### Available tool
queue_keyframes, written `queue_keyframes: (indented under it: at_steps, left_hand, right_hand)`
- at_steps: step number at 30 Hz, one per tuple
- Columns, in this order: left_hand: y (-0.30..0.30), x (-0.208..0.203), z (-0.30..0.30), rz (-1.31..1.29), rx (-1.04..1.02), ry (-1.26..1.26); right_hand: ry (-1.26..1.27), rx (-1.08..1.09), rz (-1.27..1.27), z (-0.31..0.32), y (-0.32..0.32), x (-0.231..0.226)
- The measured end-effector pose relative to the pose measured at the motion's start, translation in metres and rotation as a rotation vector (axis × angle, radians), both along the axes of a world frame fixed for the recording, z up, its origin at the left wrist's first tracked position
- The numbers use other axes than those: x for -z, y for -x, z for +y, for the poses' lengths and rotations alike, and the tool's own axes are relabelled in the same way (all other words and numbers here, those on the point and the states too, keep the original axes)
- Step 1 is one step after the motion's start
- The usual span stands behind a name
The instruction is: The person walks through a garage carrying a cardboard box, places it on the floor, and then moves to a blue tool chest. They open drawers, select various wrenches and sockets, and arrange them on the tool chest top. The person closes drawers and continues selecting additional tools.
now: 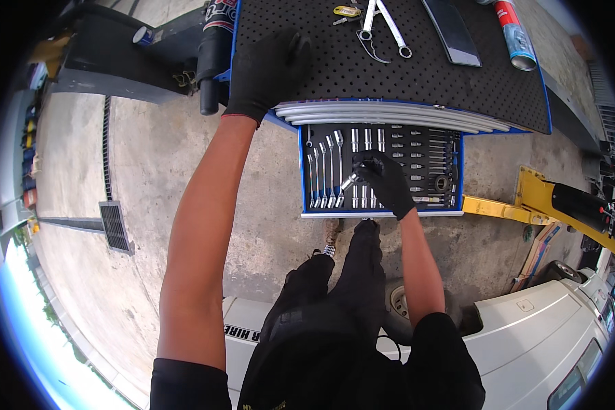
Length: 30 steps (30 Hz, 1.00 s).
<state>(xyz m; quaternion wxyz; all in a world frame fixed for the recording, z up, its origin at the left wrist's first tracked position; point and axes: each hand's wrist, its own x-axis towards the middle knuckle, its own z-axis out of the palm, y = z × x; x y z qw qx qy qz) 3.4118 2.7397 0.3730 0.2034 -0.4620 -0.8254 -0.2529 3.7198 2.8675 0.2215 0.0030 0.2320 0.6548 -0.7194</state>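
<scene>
My left hand (266,74), in a black glove, rests on the black perforated mat (417,82) on top of a tool cabinet, near its left edge. Its fingers lie out on the mat and hold nothing that I can see; the dark glove blends into the surface. Over the pulled-out tool drawer (383,214), my black-gloved right hand (387,183) is closed on a shiny chrome socket (349,181), which slants down to the left. Beside it, several flex-head wrenches (331,171) lie in foam slots. Long sockets (367,139), short bits and a round black part (442,183) fill the other slots.
On the mat lie ring-ended wrenches (387,27), a yellow-tagged key (347,11), a dark flat tray-like thing (451,31) and a spray can (514,35). A yellow lift arm (502,208) stands right of the drawer. A white vehicle (526,328) is behind me.
</scene>
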Motion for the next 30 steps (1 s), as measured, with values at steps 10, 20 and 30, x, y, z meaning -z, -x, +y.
queue_keyframes:
  at_steps: [10, 20, 30]
  left_hand:
    - [-0.009, -0.012, 0.001, -0.040, 0.004, 0.039]
    - [-0.004, -0.009, 0.002, -0.061, 0.007, 0.016]
    - [-0.005, -0.009, 0.004, -0.092, -0.054, 0.164]
  right_hand:
    - [-1.327, -0.066, 0.440, 0.146, 0.156, -0.221]
    - [-1.303, 0.468, 0.595, 0.109, 0.157, -0.175]
    - [-0.646, -0.150, -0.522, -0.061, -0.100, 0.042]
